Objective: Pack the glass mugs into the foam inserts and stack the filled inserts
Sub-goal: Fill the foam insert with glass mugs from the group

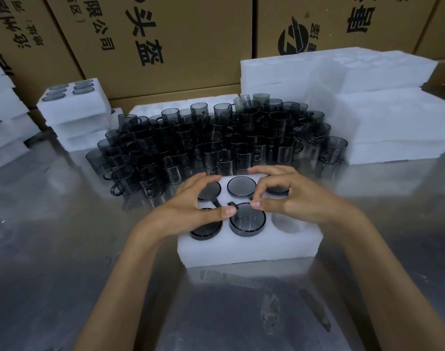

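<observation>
At the upper left of the frame a stack of filled foam blocks (73,107) stands with dark mug bottoms showing in its top holes, set aside probably so finished work stays clear of the packing spot. Behind it the cardboard boxes (150,41) carry large black Chinese print, upside down from here; "限公司" and "头盔" can be made out, the rest is cut off or too skewed to read. In the middle, a crowd of smoky glass mugs (216,143) sits on the shiny metal table (51,224), just beyond the hands so each one is a short reach away. Low in the centre lies the foam insert (249,247), six holes in two rows. The left hand (193,211) rests over the left holes, fingers curled, thumb tip touching the rim of the near-middle mug (246,220). The right hand (289,196) pinches that mug's rim from the other side, thumb and forefinger together on it. Both seem to be easing it down, bottom up, with its handle turned into the slot. The near-right hole (288,222) is bare, so I judge one mug is left to go. At the upper right a box shows a round black logo (296,39), above a tall pile of empty foam (368,97).
</observation>
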`<move>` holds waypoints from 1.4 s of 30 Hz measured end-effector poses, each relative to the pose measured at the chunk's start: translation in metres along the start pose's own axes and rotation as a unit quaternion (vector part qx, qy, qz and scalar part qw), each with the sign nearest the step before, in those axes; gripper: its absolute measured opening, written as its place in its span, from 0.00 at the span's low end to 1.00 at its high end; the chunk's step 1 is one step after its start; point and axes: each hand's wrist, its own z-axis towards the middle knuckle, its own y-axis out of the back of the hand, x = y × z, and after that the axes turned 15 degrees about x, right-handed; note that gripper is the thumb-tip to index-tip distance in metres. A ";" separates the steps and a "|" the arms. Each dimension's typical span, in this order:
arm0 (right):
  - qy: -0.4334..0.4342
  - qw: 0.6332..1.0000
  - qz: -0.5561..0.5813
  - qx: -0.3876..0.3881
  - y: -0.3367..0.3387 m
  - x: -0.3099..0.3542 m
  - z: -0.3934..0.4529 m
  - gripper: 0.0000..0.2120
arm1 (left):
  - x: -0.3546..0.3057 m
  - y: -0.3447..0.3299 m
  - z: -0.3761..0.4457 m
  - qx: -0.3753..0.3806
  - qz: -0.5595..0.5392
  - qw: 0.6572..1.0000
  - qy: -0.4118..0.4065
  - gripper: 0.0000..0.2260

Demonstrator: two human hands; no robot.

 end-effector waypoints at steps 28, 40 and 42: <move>0.014 0.942 0.243 -0.229 -0.004 -0.016 0.013 0.04 | 0.022 0.011 0.012 -0.342 -0.009 0.938 -0.052 0.12; -0.027 0.915 0.260 -0.309 -0.007 -0.035 0.024 0.14 | 0.084 0.026 0.028 -0.433 0.090 0.894 0.077 0.09; -0.021 0.913 0.258 -0.314 -0.007 -0.034 0.024 0.15 | 0.080 0.025 0.026 -0.444 0.075 0.891 0.052 0.07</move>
